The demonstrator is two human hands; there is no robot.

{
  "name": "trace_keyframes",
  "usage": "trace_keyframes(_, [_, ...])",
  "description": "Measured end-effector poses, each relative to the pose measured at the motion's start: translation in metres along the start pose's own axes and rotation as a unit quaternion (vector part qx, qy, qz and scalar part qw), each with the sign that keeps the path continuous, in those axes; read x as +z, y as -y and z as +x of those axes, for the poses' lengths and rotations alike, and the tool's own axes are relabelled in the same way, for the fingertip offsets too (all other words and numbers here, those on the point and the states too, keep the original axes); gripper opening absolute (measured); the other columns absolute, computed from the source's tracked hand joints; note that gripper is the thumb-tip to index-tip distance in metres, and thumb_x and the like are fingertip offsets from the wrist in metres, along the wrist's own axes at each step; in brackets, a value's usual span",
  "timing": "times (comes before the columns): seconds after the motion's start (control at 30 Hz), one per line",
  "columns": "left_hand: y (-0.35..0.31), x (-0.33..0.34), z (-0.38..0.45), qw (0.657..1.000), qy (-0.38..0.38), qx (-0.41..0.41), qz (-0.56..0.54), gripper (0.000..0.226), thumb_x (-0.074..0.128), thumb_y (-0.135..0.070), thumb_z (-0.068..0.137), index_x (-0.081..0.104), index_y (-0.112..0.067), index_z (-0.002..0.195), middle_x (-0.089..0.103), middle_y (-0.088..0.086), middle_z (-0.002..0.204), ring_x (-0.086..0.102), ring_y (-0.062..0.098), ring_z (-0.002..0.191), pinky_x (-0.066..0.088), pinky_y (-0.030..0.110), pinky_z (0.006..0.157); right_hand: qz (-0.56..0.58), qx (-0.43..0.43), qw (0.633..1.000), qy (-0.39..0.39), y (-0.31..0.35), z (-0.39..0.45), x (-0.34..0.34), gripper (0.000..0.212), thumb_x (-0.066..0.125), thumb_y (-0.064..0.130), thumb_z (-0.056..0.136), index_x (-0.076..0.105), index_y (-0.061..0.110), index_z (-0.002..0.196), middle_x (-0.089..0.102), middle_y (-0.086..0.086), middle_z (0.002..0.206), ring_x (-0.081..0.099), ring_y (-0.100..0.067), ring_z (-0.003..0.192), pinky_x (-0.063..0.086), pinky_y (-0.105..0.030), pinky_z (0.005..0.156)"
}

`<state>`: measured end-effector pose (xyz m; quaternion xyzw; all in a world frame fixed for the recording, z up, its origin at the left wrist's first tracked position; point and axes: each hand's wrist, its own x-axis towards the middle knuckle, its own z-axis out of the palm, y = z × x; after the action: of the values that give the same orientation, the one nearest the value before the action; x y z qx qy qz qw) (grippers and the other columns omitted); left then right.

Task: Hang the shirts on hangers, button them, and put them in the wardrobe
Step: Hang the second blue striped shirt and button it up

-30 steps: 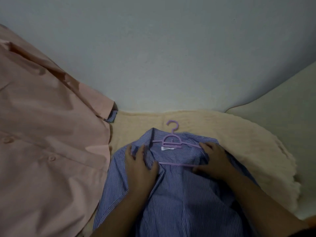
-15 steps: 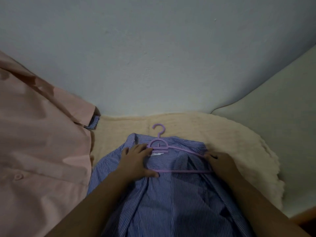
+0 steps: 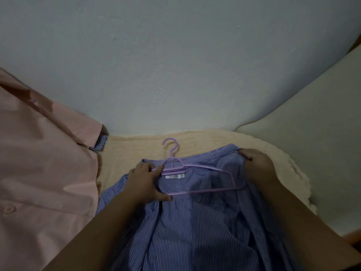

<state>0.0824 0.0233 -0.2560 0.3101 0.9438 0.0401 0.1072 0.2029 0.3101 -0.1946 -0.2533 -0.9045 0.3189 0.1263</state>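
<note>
A: The fingers (image 3: 156, 169) of the left hand (image 3: 145, 183) curl round the left half of the lilac plastic hanger (image 3: 197, 179), thumb under its lower bar. The right hand (image 3: 257, 167) pinches a bunch of cloth at the shoulder of the blue-and-white striped cotton shirt (image 3: 187, 227).

B: And the hanger lies which way from that right hand?

A: Its long axis runs left to right across the open collar, hook pointing away towards the wall. The right tip sits just beside and below the right hand, bare. So the gathered shoulder must come over that tip; the right hand is the nearer.

B: The left shoulder?

A: Hidden under the left hand; I cannot tell whether it is seated.

B: How does the shirt look?

A: Unbuttoned, front panels spread, white label showing at the neck, lying on a cream fleecy blanket (image 3: 136, 147) on the bed. A plain pink shirt (image 3: 43, 173) lies alongside at left, apart from it.
</note>
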Motion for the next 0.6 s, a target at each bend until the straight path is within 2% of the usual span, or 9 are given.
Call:
trace_keyframes(0.1, [-0.001,-0.002,0.0,1.0,-0.01,-0.018,0.021,0.122,0.047,-0.093,0.051,0.019,-0.032,0.152,0.039,0.005,0.136,0.03,0.025,0.128,0.031,0.034,0.104,0.021,0.012,1.0,-0.014,0.022,-0.002,0.0,0.043,0.048,-0.007,0.087,0.058,0.003,0.127,0.056,-0.013,0.131,0.051,-0.029,0.122,0.035,-0.025,0.1])
trace_keyframes(0.17, [-0.004,-0.004,0.001,0.999,0.001,-0.034,0.023,0.112,0.058,-0.084,0.061,0.019,-0.031,0.152,0.039,0.006,0.137,0.029,0.026,0.129,0.032,0.035,0.104,0.034,0.012,0.999,-0.013,0.036,-0.011,0.011,0.044,0.046,-0.005,0.089,0.053,0.003,0.132,0.054,-0.014,0.134,0.05,-0.028,0.122,0.035,-0.022,0.095])
trace_keyframes(0.23, [-0.009,-0.007,-0.001,0.999,0.013,-0.045,0.014,0.112,0.06,-0.083,0.062,0.019,-0.032,0.152,0.04,0.007,0.135,0.03,0.026,0.127,0.034,0.034,0.103,0.042,0.007,0.999,0.015,0.047,-0.026,0.029,0.046,0.044,-0.004,0.091,0.047,0.002,0.137,0.049,-0.017,0.136,0.047,-0.031,0.123,0.034,-0.024,0.092])
trace_keyframes(0.3, [-0.014,-0.006,-0.004,0.999,0.009,-0.049,0.009,0.112,0.06,-0.083,0.06,0.02,-0.032,0.152,0.041,0.007,0.132,0.031,0.026,0.125,0.035,0.032,0.101,0.059,0.026,0.996,0.059,0.052,-0.045,0.057,0.047,0.042,-0.003,0.092,0.042,0.002,0.139,0.044,-0.016,0.137,0.043,-0.031,0.126,0.033,-0.025,0.095])
trace_keyframes(0.4, [-0.022,0.005,-0.015,0.998,-0.028,-0.051,0.013,0.116,0.06,-0.085,0.057,0.019,-0.032,0.152,0.042,0.005,0.127,0.033,0.023,0.12,0.035,0.032,0.097,0.105,0.054,0.987,0.109,0.053,-0.07,0.101,0.047,0.04,-0.006,0.093,0.036,-0.004,0.14,0.038,-0.022,0.14,0.042,-0.037,0.127,0.037,-0.029,0.095])
trace_keyframes(0.47, [-0.026,0.015,-0.021,0.997,-0.054,-0.057,0.008,0.117,0.061,-0.085,0.056,0.019,-0.031,0.152,0.042,0.003,0.129,0.033,0.023,0.12,0.033,0.032,0.099,0.129,0.073,0.98,0.135,0.059,-0.085,0.113,0.055,0.04,-0.004,0.095,0.023,0.0,0.147,0.023,-0.015,0.152,0.032,-0.03,0.136,0.034,-0.02,0.096])
trace_keyframes(0.53, [-0.027,0.02,-0.028,0.995,-0.075,-0.071,-0.01,0.117,0.062,-0.082,0.058,0.017,-0.03,0.153,0.033,0.005,0.144,0.026,0.025,0.131,0.026,0.035,0.108,0.161,0.065,0.973,0.154,0.06,-0.094,0.115,0.061,0.042,-0.002,0.095,0.017,0.005,0.15,0.012,-0.007,0.157,0.021,-0.022,0.142,0.024,-0.012,0.097])
trace_keyframes(0.6, [-0.034,0.028,-0.04,0.984,-0.129,-0.105,-0.057,0.115,0.07,-0.074,0.06,0.016,-0.032,0.152,0.006,0.006,0.159,0.006,0.029,0.144,0.012,0.043,0.117,0.188,0.05,0.967,0.166,0.054,-0.096,0.112,0.062,0.046,-0.002,0.094,0.02,0.009,0.15,0.016,-0.005,0.156,0.023,-0.019,0.141,0.021,-0.009,0.096])
